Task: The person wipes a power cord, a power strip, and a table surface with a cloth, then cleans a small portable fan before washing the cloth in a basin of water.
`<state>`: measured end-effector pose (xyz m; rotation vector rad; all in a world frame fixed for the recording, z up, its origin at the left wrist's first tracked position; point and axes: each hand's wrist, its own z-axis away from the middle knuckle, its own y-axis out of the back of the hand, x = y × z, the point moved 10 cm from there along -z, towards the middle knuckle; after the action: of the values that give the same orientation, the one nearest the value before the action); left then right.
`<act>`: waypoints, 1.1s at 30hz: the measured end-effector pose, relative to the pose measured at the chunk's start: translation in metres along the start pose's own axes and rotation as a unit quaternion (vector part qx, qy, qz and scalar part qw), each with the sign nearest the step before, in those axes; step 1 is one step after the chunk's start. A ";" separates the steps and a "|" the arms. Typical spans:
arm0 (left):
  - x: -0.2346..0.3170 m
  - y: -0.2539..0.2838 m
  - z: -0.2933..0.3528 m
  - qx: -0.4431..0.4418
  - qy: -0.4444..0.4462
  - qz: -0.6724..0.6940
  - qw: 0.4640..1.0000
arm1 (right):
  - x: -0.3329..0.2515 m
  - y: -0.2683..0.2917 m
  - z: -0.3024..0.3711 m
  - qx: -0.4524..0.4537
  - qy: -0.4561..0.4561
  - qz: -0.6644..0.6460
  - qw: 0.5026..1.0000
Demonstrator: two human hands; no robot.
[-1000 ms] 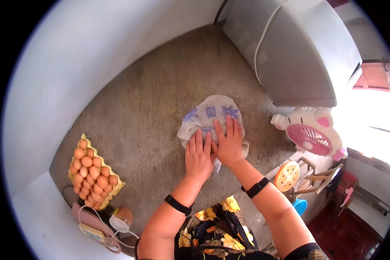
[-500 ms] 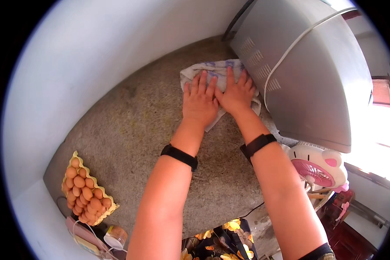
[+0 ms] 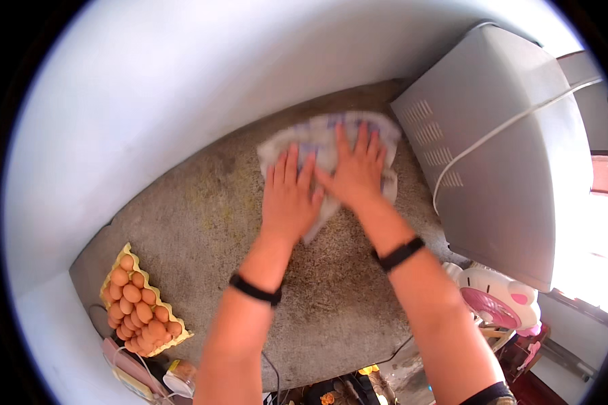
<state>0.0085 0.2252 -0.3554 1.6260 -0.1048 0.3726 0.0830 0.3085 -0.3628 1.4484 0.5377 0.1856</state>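
A white cloth (image 3: 327,142) with purple-blue markings lies spread on a rough grey-brown concrete surface (image 3: 209,277). Both palms press down on it side by side. My left hand (image 3: 289,196) rests flat on its left part, fingers stretched out and pointing away from me. Beside it, my right hand (image 3: 358,169) lies flat on the right part with fingers spread, its thumb close to the left hand. Neither hand grips the cloth. A black band circles each wrist.
A grey metal appliance (image 3: 493,148) with vents and a white cable stands at the right. A yellow tray (image 3: 148,293) of brown eggs sits at the left near the white wall (image 3: 148,101). A pink-and-white fan (image 3: 496,300) is at the lower right, a small jar (image 3: 179,378) at the lower left.
Both hands have slid the cloth left and toward me, away from the grey appliance. The cloth is spread wider to the left. The view has shifted slightly.
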 end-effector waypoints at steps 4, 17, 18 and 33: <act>-0.020 0.011 -0.065 0.072 0.001 0.001 0.997 | -0.004 0.010 -0.069 0.047 -0.029 0.010 0.998; -0.007 0.010 0.077 -0.106 -0.026 0.053 0.993 | -0.038 0.000 0.071 -0.109 0.182 -0.019 0.977; -0.015 0.014 0.074 -0.095 -0.027 0.032 0.995 | -0.037 0.006 0.053 -0.068 0.166 -0.024 0.983; -0.033 0.021 0.097 -0.094 0.030 0.079 0.992 | -0.072 -0.023 0.103 -0.131 0.206 0.023 0.970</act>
<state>-0.0110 0.1223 -0.3497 1.4230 -0.2176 0.5171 0.0627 0.1825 -0.3649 1.1663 0.7849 0.5821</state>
